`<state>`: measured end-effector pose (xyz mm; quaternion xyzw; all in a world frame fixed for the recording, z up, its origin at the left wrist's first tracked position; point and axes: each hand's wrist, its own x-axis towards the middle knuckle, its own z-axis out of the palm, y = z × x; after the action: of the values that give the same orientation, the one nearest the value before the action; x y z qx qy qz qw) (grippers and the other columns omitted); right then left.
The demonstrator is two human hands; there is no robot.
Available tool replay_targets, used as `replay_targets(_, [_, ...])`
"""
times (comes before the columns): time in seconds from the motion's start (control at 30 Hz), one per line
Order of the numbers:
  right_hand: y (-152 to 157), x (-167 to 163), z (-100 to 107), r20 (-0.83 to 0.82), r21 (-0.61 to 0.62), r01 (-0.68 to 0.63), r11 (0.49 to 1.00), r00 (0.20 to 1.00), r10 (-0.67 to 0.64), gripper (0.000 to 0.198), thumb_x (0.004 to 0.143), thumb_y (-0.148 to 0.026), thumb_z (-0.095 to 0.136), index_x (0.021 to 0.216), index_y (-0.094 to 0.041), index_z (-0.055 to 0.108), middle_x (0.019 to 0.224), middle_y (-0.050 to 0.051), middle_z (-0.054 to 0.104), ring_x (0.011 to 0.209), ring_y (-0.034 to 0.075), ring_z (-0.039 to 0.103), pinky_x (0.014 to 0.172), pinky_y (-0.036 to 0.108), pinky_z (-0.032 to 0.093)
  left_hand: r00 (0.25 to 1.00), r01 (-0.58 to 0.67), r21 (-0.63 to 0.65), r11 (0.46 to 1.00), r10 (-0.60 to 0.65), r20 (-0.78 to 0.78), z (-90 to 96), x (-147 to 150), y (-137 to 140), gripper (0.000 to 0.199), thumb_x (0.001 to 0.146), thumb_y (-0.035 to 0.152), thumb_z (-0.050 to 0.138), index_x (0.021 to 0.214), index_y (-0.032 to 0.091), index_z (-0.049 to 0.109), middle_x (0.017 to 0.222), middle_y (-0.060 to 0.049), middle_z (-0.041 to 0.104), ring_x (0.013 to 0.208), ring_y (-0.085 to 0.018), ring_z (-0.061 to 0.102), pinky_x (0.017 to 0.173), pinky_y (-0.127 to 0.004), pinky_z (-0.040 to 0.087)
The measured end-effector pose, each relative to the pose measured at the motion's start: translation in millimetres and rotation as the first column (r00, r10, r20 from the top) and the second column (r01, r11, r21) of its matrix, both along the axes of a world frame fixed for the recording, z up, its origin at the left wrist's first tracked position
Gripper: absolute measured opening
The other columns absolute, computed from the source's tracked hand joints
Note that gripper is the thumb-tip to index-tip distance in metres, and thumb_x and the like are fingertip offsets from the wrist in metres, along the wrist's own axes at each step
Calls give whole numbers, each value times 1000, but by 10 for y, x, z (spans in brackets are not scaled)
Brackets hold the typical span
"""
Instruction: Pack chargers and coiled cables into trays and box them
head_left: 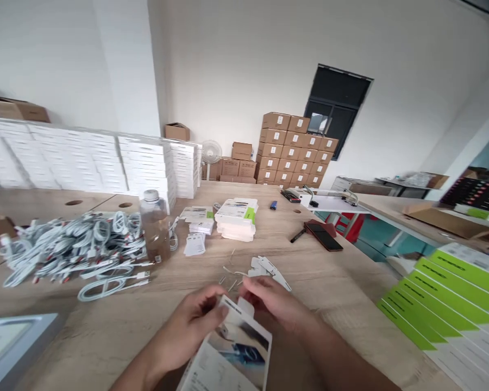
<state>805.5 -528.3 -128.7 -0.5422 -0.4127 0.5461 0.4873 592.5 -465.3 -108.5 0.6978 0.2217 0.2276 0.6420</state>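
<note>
A white printed product box (238,350) with a photo on its front is tilted in front of me at the bottom middle. My left hand (195,323) grips its upper left edge, thumb on the front face. At the top end, my right hand (279,304) has its fingers closed near a small raised white flap (246,307); its fingertips are partly hidden behind it. Just beyond my hands lie flat white card pieces (267,269) and a few thin white strips (232,277).
A heap of white cables (81,244) lies left, beside a clear bottle (155,233). Stacked white boxes (236,220) and leaflets (194,243) stand ahead. A phone (325,236) and black pen (298,235) lie right. Green-and-white boxes (448,298) are piled at right, a grey tray (36,342) at lower left.
</note>
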Motion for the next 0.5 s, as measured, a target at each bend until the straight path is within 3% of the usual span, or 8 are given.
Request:
replay_targets(0.13, [131,108,-14,266,212,86,973,953,-142,38,80,-54,67,80,-16,69,73,2,64,67,15,57,66,28,45,989,11,-99,995,-25,-145,-161,15,33,26,77,36,66,97,20,69,70,2,58,56,-13,52,44,-21,39])
replay_targets(0.2, [303,64,-14,464,320,24,947,867,-179,34,85,-50,61,81,-17,68,73,2,64,68,16,58,65,28,46,989,10,-126,992,-28,-143,-211,21,56,30,74,36,66,99,19,69,67,3,55,48,-12,49,37,-20,34])
replay_targets(0.27, [568,-58,-14,657,387,-113,915,730,-187,31,90,-44,54,85,-17,69,74,2,66,68,16,59,64,28,47,991,21,-154,988,-41,-127,-233,18,80,31,72,36,66,98,19,68,66,3,54,46,-11,49,35,-20,34])
replay_targets(0.33, [905,-218,-15,769,396,-248,884,615,-172,22,89,-35,57,85,-19,71,81,3,70,73,17,62,68,28,48,992,40,-184,982,-61,-113,-245,4,102,29,70,33,68,95,18,68,64,4,55,44,-11,48,36,-20,35])
replay_targets(0.4, [1257,-366,-15,824,385,-337,859,545,-155,9,81,-24,66,86,-20,72,99,5,72,92,20,64,84,31,48,991,59,-217,974,-84,-106,-270,-13,127,27,64,29,70,88,18,66,61,4,56,42,-10,48,38,-22,37])
replay_targets(0.5, [1667,-504,-23,897,337,-438,834,420,-142,31,70,-12,73,99,-20,72,123,8,66,114,26,58,101,38,40,990,76,-266,961,-105,-97,-349,-24,176,26,57,25,74,80,18,62,58,4,58,41,-12,49,42,-27,41])
